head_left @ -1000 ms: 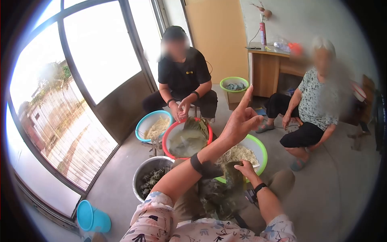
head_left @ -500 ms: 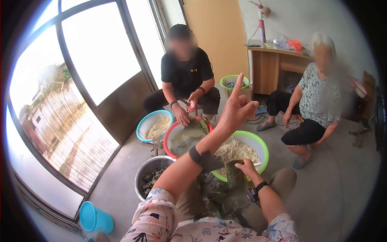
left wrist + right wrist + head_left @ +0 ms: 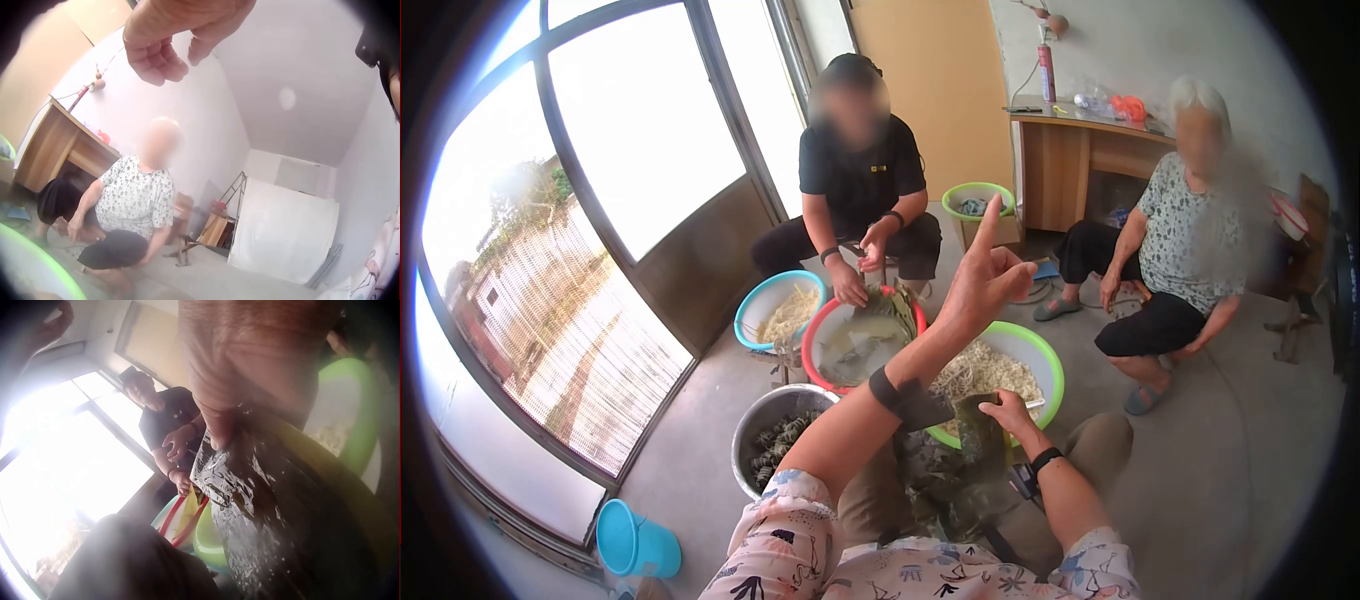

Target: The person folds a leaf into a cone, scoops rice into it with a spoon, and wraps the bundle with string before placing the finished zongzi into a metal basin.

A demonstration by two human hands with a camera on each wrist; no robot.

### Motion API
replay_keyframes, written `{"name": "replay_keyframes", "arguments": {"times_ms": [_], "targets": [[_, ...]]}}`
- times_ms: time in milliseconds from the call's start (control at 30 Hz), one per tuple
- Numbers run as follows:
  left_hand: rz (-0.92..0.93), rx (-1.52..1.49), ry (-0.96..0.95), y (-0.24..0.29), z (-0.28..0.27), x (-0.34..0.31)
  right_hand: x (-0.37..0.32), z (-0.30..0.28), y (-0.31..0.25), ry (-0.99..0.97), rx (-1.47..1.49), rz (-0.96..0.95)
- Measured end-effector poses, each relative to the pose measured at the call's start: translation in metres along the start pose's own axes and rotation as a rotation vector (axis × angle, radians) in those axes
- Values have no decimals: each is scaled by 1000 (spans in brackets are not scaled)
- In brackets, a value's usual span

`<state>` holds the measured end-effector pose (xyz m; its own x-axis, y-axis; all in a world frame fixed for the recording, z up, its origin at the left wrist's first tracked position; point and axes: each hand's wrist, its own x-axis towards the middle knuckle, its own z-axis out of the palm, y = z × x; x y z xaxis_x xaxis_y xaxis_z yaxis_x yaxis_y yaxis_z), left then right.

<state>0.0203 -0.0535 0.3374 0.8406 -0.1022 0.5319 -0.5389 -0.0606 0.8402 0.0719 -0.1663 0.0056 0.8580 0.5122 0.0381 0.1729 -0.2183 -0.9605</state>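
My left hand is raised over the basins, index finger straight up, the other fingers loosely bent with nothing in them. Low over my lap, my right hand pinches a broad, dark green leaf at its upper edge. The leaf looks wet and shiny under my thumb in the right wrist view. More dark leaves lie below it. Just beyond is a green-rimmed basin of pale rice, partly hidden by my left forearm.
A red-rimmed basin holds cloudy water and leaves; a person in black reaches to it. Beside it are a blue-rimmed basin and a metal pot of tied leaf bundles. Another person sits right. A blue bucket stands lower left.
My left hand has shifted slightly left and turned more upright, index finger still raised. The person in black has spread their hands apart, one lower at the red-rimmed basin. My right hand keeps the leaf.
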Motion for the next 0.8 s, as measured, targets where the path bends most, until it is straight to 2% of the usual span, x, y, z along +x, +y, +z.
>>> {"name": "replay_keyframes", "arguments": {"times_ms": [167, 300, 467, 800], "targets": [[-6, -15, -2, -3, 0, -1, 6, 3, 14, 8, 33, -46], [-25, 21, 8, -3, 1, -3, 0, 1, -1, -11, 36, -7], [-26, 10, 0, -9, 1, -3, 11, 6, 24, 17, -4, -67], [-49, -14, 7, -13, 0, -5, 6, 7, 11, 22, -18, -53]]}}
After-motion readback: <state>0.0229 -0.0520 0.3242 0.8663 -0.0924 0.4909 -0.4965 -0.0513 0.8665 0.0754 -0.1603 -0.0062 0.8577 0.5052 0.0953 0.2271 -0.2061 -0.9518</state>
